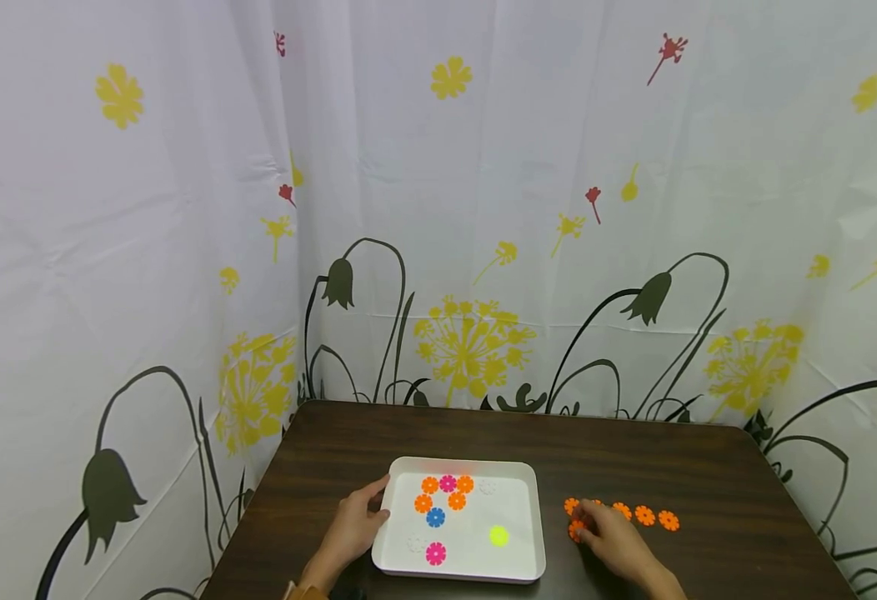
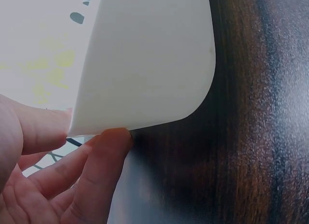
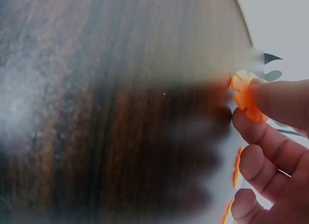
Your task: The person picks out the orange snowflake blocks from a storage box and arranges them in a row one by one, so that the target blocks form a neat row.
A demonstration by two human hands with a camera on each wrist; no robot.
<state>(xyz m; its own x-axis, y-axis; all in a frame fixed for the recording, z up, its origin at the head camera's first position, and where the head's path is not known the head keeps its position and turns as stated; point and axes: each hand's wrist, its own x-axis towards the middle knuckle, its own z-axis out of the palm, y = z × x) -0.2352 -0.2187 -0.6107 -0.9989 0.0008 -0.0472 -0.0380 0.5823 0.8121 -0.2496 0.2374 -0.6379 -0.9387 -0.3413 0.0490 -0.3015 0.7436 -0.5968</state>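
Observation:
A white tray [image 1: 476, 562] lies on the table, and my left hand [image 1: 354, 527] grips its left edge between thumb and fingers. In the left wrist view the thumb is at the tray rim [image 2: 75, 108]. My right hand [image 1: 617, 540], right of the tray, pinches an orange flower-shaped disc [image 3: 245, 94] between thumb and index finger. Just beyond that hand is a row of orange flower discs [image 1: 644, 516], partly hidden by the fingers. The tray holds several orange discs [image 1: 423, 503], two pink ones [image 1: 435, 553], a blue one [image 1: 435, 517], a yellow one [image 1: 499, 536] and clear ones [image 1: 487, 487].
The dark wooden table [image 1: 333, 437] runs back to a white curtain [image 1: 483, 167] printed with flowers. The same curtain hangs along the left and right sides. A brown sleeve [image 1: 305, 592] shows at the left wrist.

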